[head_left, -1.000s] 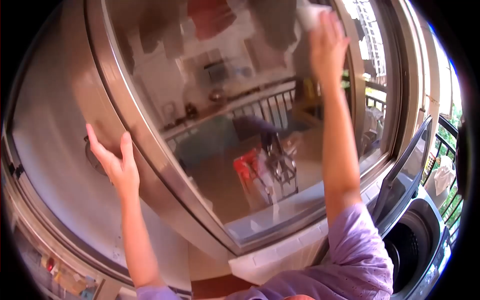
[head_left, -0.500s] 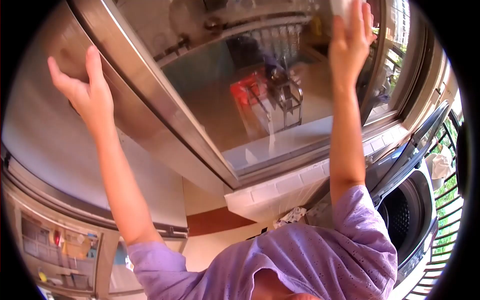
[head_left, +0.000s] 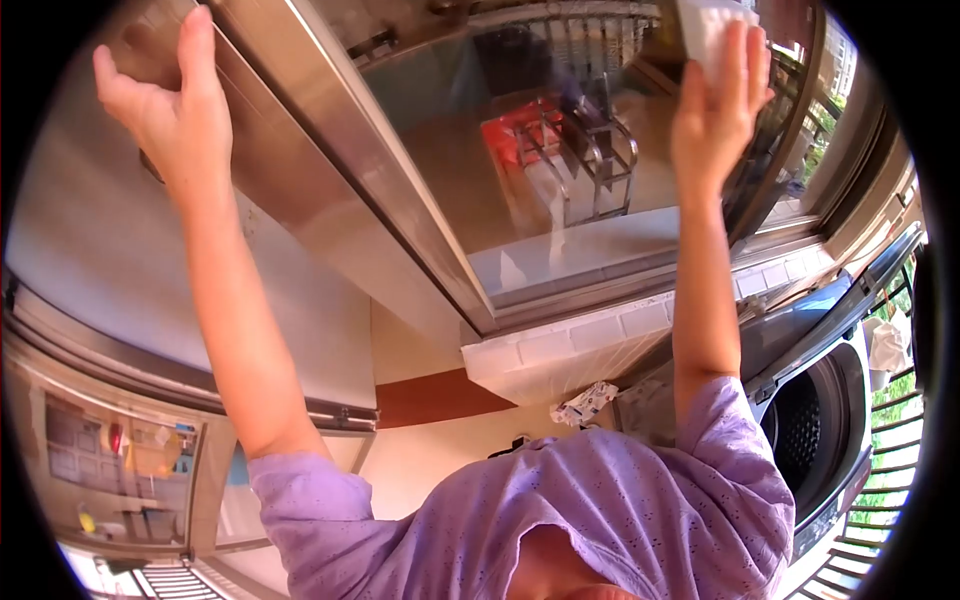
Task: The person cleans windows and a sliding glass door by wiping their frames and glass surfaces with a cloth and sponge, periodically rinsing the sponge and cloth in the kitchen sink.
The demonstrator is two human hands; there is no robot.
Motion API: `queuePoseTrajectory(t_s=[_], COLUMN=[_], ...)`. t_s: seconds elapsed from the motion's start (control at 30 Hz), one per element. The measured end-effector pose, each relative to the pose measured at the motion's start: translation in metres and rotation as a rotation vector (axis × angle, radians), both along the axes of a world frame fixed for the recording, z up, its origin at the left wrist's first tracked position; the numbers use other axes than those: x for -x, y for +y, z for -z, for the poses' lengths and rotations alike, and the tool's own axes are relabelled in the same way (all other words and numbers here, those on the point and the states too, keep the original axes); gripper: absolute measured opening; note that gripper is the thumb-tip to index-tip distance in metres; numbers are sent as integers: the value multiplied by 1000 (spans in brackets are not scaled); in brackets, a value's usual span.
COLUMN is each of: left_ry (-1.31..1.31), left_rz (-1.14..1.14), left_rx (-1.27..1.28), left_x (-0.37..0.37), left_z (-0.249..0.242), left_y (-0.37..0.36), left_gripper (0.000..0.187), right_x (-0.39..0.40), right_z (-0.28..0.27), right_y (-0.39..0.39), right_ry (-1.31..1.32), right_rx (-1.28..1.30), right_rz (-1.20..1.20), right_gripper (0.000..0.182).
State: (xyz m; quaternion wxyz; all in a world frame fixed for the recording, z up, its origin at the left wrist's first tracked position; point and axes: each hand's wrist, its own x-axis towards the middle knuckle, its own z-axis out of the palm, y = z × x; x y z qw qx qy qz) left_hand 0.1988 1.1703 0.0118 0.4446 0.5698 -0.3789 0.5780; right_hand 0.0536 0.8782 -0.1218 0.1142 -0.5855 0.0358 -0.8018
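Note:
My right hand (head_left: 720, 120) is raised against a large glass pane (head_left: 440, 190), fingers stretched flat over a folded white cloth (head_left: 712, 30). Whether the cloth is fabric or paper is hard to make out. On the other side, my left hand (head_left: 175, 110) is up with thumb and fingers spread, holding nothing. It is in front of a pale panel, beside the window's metal frame (head_left: 340, 100); contact with the panel cannot be made out.
A white-tiled sill (head_left: 590, 335) runs under the window. At right stands a washing machine (head_left: 815, 420) with its door open, beside a barred railing (head_left: 890, 470). A crumpled patterned cloth (head_left: 585, 403) lies below the sill. Glazed cabinet-like panes (head_left: 120, 470) are at lower left.
My right hand and the white cloth have moved lower in view and slightly right. The left hand appears higher. The whole view has shifted a little.

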Motion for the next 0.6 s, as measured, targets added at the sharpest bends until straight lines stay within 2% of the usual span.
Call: queuePoseTrajectory(t_s=[0.07,0.1,0.13,0.17,0.2,0.23,0.3,0.33,0.37,0.4,0.47,0.53,0.57,0.6], left_ry=[29,0,-26,-48,-72,-99,-264,-337,-330,-327,-314,-301,-298,-293], left_rz=[-44,-44,-46,-50,-54,-58,-224,-298,-261,-258,-258,-221,-203,-193], left_rx=[-26,-18,-9,-3,3,10,24,15,-7,9,36,18,11,13], left_x=[8,8,8,6,5,2,-6,-7,-4,-4,-5,1,3,4], left_z=[0,0,1,2,3,2,-1,2,3,2,2,4,4,3], left_y=[-4,-6,-8,-9,-9,-9,-9,-10,-10,-12,-14,-13,-13,-14], left_gripper=[98,96,96,96,96,97,95,94,96,96,95,95,96,96], right_x=[-19,-19,-17,-12,-2,5,9,14,14,9,-1,-15,-18,-27], right_z=[44,78,127,161,193,207,190,158,120,87,23,-16,-25,-28], right_y=[27,61,86,104,117,110,78,61,41,29,23,59,59,73], right_ry=[236,390,747,806,1022,1068,890,848,642,455,161,83,142,176], right_rx=[184,310,359,519,487,520,473,406,392,214,124,129,315,340], right_rz=[177,99,20,-175,-184,-46,-82,-83,31,217,109,-21,43,6], right_gripper=[52,51,49,49,58,56,52,48,46,45,45,47,52,51])
